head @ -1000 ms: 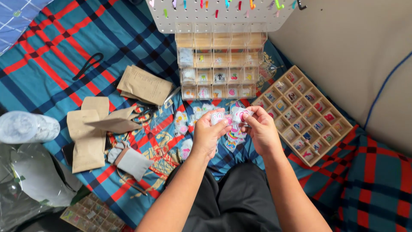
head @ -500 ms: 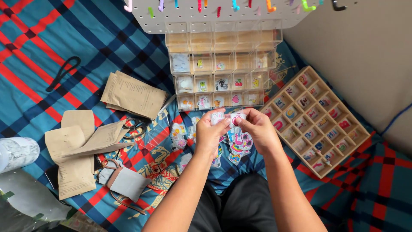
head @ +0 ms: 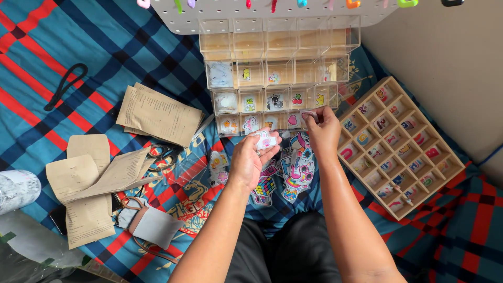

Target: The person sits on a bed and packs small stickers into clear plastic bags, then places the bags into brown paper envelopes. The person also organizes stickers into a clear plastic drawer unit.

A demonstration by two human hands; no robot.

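My left hand (head: pixel 250 160) holds a small stack of stickers (head: pixel 265 139), palm up, above the blanket. My right hand (head: pixel 320 128) pinches a single small sticker (head: pixel 308 113) at the front row of a clear plastic compartment organizer (head: pixel 277 78), whose cells hold small stickers. More colourful stickers (head: pixel 293 170) lie loose on the blue and red plaid blanket (head: pixel 78 57) between my hands and my lap.
A wooden grid tray (head: pixel 398 144) with small charms lies to the right. Brown paper envelopes (head: pixel 157 112) and sheets (head: pixel 86 183), a grey pouch (head: pixel 154 226), and a black cord (head: pixel 63 86) lie left. A white pegboard (head: pixel 262 10) with coloured pegs stands behind. A beige wall is at right.
My hands have separated. The right hand has moved forward with one sticker to the organizer's front row, while the left hand stays back holding the stack. The camera has shifted closer.
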